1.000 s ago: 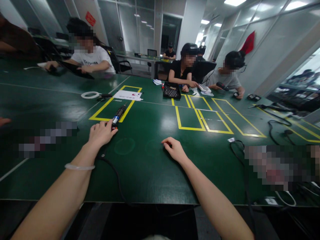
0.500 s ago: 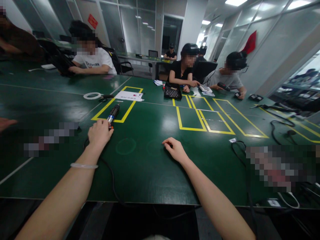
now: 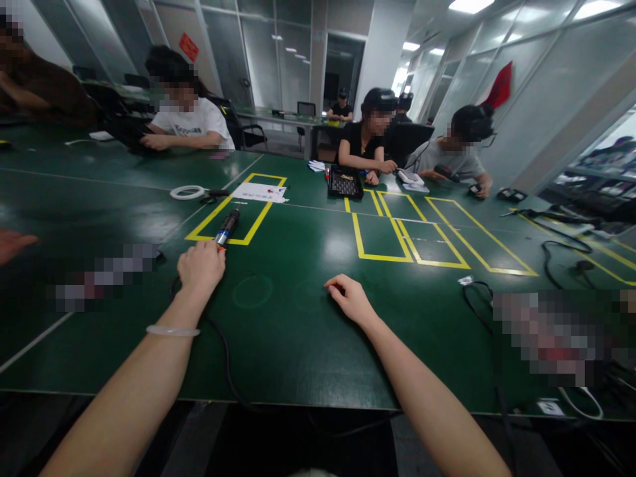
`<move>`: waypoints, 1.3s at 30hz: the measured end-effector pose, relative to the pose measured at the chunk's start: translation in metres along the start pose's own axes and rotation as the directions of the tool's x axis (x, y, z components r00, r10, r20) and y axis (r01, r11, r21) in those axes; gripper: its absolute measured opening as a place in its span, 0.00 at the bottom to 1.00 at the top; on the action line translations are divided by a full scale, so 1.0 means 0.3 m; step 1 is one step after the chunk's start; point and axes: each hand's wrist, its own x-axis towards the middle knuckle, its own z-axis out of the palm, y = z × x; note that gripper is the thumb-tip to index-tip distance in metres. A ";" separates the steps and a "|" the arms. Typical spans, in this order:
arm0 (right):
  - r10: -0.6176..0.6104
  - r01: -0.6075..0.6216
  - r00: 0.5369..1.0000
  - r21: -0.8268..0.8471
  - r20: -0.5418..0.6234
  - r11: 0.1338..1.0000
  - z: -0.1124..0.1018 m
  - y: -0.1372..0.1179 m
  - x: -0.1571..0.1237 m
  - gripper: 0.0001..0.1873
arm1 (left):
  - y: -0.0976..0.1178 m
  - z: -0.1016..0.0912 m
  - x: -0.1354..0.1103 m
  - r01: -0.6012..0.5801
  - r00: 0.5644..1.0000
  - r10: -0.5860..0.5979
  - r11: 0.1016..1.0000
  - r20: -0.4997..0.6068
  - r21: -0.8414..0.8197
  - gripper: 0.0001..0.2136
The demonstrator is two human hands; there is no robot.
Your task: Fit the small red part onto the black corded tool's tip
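My left hand is closed around the rear of a corded electric screwdriver, which has a dark front, a silver body and a blue band. Its thin tip points away from me, over a yellow-taped rectangle. A black cable runs from under my left forearm to the table's near edge. My right hand rests on the green table with its fingers curled in and nothing visible in them. Some of its fingers are hidden beneath the palm.
A white paper lies at the taped rectangle's far end, beside a white ring-shaped coil. A black tray stands farther off, near co-workers across the table. Black cables and blurred-out items are on the right. Another person's hand shows at left.
The view has shifted slightly. My left hand has turned a little on the screwdriver, covering more of the orange part at its rear. My right hand looks unmoved.
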 end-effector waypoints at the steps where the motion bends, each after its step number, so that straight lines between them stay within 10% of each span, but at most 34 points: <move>1: 0.000 0.000 1.000 0.002 -0.001 1.000 0.000 -0.002 0.000 0.08 | 0.007 -0.001 0.000 -0.013 0.999 0.013 1.000 -0.031 -0.026 0.21; 7: -0.003 0.002 1.000 0.044 0.005 0.999 0.001 -0.019 -0.002 0.09 | 0.158 -0.022 -0.056 -0.147 0.951 0.274 0.808 0.144 -0.570 0.18; 13: -0.026 0.012 0.998 0.228 0.061 0.974 0.009 -0.035 -0.005 0.11 | 0.366 -0.061 -0.181 -0.029 0.594 0.742 0.406 0.310 -0.914 0.23; 16: -0.057 0.007 0.989 0.334 0.140 0.943 0.011 -0.047 -0.008 0.15 | 0.412 -0.059 -0.221 0.028 0.509 0.803 0.345 0.310 -0.938 0.27; 24: -0.016 -0.082 0.979 0.463 0.204 0.882 0.019 -0.050 -0.006 0.09 | 0.412 -0.036 -0.256 0.055 0.554 0.790 0.279 0.262 -0.959 0.26; 32: 0.131 -0.220 0.973 0.605 0.189 0.765 0.005 -0.028 0.006 0.15 | 0.410 -0.078 -0.277 -0.480 0.634 0.772 0.354 -0.039 -0.802 0.15; 39: 0.116 -0.227 0.970 0.617 0.215 0.753 -0.001 -0.046 0.006 0.17 | 0.411 -0.063 -0.281 -0.551 0.629 0.775 0.385 -0.066 -0.740 0.13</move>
